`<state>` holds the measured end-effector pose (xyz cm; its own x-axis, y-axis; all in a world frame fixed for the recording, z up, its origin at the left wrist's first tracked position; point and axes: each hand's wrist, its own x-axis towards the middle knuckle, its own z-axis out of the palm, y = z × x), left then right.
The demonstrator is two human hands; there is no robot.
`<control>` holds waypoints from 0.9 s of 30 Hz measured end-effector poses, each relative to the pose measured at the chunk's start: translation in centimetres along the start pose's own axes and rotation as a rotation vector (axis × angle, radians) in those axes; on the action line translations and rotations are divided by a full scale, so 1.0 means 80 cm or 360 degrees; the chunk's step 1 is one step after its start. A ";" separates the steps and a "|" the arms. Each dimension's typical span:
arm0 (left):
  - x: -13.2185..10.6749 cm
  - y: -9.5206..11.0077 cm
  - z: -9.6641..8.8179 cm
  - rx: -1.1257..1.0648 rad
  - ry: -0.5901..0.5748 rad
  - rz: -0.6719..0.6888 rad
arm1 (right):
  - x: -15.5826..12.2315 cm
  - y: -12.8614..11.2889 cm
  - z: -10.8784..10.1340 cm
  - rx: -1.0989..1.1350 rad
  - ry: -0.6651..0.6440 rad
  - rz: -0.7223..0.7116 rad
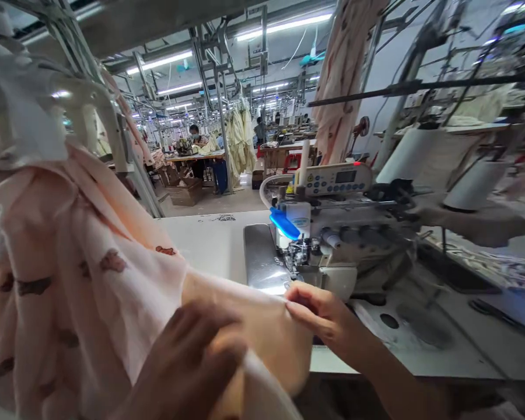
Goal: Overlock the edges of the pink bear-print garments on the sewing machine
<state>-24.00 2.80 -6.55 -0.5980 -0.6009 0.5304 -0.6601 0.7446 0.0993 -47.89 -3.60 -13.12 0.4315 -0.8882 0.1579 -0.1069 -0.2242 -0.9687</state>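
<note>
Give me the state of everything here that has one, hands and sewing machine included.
Left hand, resting on the fabric, fingers curled.
Right hand, pinching the fabric edge.
Pink printed fabric, bunched up, draped at left.
Sewing machine, fabric not yet under its foot.
Thread cones, upright.
Ceiling lights, on.

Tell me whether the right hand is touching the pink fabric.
Touching: the head view shows the right hand gripping the edge of the pale pink printed fabric between thumb and fingers.

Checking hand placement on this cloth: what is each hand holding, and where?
The right hand pinches the edge of the pink printed cloth near the sewing machine. The left hand is on a fold of the same cloth, its grip unclear.
</note>
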 end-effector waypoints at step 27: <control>0.062 -0.010 0.129 0.0059 0.0119 -0.0094 | -0.038 0.061 0.052 0.0603 0.0310 -0.0004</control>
<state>-31.14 -3.75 -12.70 -0.5230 -0.6187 0.5863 -0.7102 0.6966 0.1016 -45.96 -0.35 -19.12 0.2501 -0.9552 0.1585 0.2464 -0.0955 -0.9644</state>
